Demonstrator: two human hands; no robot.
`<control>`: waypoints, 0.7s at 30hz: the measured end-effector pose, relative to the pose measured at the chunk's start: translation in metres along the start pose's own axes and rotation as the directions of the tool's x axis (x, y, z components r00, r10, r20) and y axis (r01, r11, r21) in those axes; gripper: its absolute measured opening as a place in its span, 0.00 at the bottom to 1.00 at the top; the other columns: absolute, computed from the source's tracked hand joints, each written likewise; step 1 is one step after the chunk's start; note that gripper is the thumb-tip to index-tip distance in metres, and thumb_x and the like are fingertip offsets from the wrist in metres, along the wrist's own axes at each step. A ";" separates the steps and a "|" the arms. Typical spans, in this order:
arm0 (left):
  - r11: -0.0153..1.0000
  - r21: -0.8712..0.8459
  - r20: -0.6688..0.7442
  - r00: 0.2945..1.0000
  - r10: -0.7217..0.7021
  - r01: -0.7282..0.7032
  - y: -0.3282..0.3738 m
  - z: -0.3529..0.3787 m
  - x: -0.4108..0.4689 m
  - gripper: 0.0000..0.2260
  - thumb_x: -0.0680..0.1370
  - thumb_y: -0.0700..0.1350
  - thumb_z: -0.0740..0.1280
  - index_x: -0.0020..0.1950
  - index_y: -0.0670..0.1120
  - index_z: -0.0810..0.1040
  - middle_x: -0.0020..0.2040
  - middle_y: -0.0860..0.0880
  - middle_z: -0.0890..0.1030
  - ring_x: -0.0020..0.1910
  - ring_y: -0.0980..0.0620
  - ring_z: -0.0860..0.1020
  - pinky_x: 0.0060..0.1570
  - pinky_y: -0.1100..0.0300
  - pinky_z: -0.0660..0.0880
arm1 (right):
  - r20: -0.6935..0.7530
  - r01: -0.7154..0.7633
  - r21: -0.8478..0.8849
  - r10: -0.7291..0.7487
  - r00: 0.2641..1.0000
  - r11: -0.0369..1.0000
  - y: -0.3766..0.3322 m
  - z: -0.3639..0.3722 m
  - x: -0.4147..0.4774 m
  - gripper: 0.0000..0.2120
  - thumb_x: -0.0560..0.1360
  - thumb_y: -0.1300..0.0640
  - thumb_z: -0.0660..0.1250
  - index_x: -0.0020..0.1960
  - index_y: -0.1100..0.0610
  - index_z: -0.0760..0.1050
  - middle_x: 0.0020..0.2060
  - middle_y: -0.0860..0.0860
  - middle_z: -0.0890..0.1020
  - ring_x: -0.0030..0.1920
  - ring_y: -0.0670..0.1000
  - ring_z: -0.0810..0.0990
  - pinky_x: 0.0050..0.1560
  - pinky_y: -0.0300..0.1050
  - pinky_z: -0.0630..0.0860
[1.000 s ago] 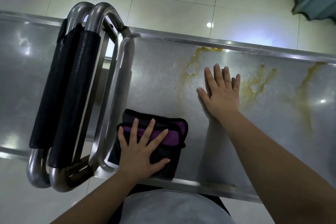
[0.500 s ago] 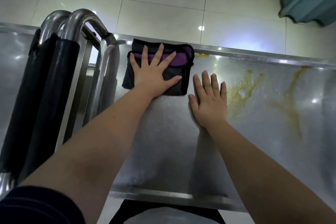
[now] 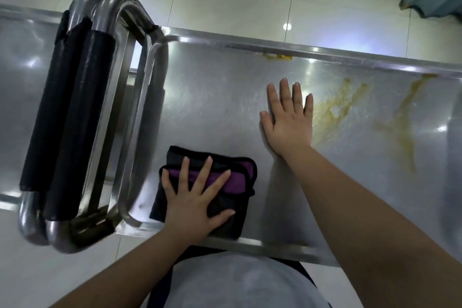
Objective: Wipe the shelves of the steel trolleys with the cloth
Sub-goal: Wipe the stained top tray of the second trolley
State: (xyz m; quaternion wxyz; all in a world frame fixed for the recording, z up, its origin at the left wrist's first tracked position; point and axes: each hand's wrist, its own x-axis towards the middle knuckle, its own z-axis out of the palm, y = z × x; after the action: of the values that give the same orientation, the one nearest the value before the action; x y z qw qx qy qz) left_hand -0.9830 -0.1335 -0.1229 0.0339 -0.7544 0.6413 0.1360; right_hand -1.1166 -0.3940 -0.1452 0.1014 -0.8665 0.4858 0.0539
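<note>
I am looking down on a steel trolley shelf [image 3: 212, 107], scratched and shiny, with a raised rim all round. A folded black and purple cloth [image 3: 240, 177] lies flat on it at about 7 o'clock, just inside the near rim, and the left hand [image 3: 192, 210] is spread on top of it. The right hand [image 3: 287, 120] lies palm-down on bare steel near the middle, apart from the cloth. Yellowish smears [image 3: 335, 110] stain the steel from 2 to 3 o'clock, starting just beside that hand. A small yellow blot [image 3: 277, 57] sits on the far rim at 12 o'clock.
</note>
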 end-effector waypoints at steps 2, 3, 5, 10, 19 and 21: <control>0.999 0.003 -0.033 0.999 -0.041 0.041 -0.005 -0.011 0.037 0.37 0.71 0.77 0.50 0.78 0.65 0.53 0.81 0.52 0.52 0.78 0.34 0.49 0.67 0.25 0.44 | 0.004 -0.001 -0.011 0.001 1.000 1.000 -0.002 0.000 -0.004 0.30 0.81 0.40 0.42 0.80 0.47 0.42 0.80 0.51 0.45 0.79 0.55 0.40 0.74 0.57 0.33; 0.997 0.007 -0.056 0.995 -0.081 0.081 -0.009 -0.018 0.064 0.37 0.71 0.77 0.50 0.78 0.66 0.51 0.81 0.53 0.51 0.78 0.35 0.49 0.67 0.26 0.43 | 0.005 0.000 -0.020 0.000 1.000 1.000 -0.003 0.000 -0.004 0.30 0.81 0.40 0.41 0.80 0.47 0.42 0.80 0.51 0.45 0.79 0.55 0.40 0.74 0.57 0.32; 0.987 0.002 -0.090 0.983 -0.159 0.160 -0.019 -0.032 0.131 0.37 0.70 0.78 0.47 0.77 0.68 0.48 0.81 0.54 0.50 0.78 0.36 0.47 0.68 0.27 0.41 | 0.008 0.004 -0.024 -0.004 1.000 1.000 -0.002 0.000 -0.003 0.30 0.81 0.40 0.40 0.80 0.47 0.41 0.80 0.51 0.45 0.79 0.55 0.40 0.75 0.58 0.33; 0.979 0.014 -0.015 0.979 -0.203 0.204 -0.031 -0.062 0.259 0.37 0.67 0.80 0.39 0.75 0.71 0.40 0.80 0.57 0.42 0.78 0.39 0.40 0.66 0.29 0.33 | -0.008 -0.010 -0.020 0.010 1.000 1.000 0.007 -0.003 0.006 0.30 0.81 0.40 0.41 0.80 0.47 0.43 0.80 0.51 0.45 0.79 0.55 0.41 0.76 0.60 0.39; 0.996 0.027 -0.091 0.993 -0.080 0.083 -0.017 -0.032 0.120 0.36 0.72 0.77 0.44 0.78 0.65 0.50 0.80 0.53 0.53 0.77 0.35 0.50 0.69 0.27 0.43 | 0.030 0.008 0.004 -0.008 1.000 1.000 0.008 -0.006 0.006 0.30 0.80 0.39 0.39 0.80 0.46 0.41 0.80 0.50 0.43 0.79 0.53 0.39 0.75 0.59 0.35; 0.999 0.007 -0.090 0.995 -0.038 0.038 -0.006 -0.018 0.064 0.37 0.72 0.76 0.51 0.78 0.64 0.52 0.81 0.52 0.53 0.78 0.35 0.50 0.69 0.27 0.43 | 0.036 0.001 -0.003 0.000 0.999 1.000 0.009 -0.006 0.008 0.30 0.80 0.39 0.39 0.80 0.45 0.41 0.80 0.49 0.43 0.79 0.54 0.38 0.75 0.59 0.35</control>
State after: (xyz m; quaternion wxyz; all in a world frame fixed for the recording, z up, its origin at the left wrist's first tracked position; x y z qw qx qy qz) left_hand -0.9656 -0.1977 -0.1218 0.0110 -0.7717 0.6283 0.0983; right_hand -1.1202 -0.4068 -0.1417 0.1087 -0.8657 0.4836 0.0703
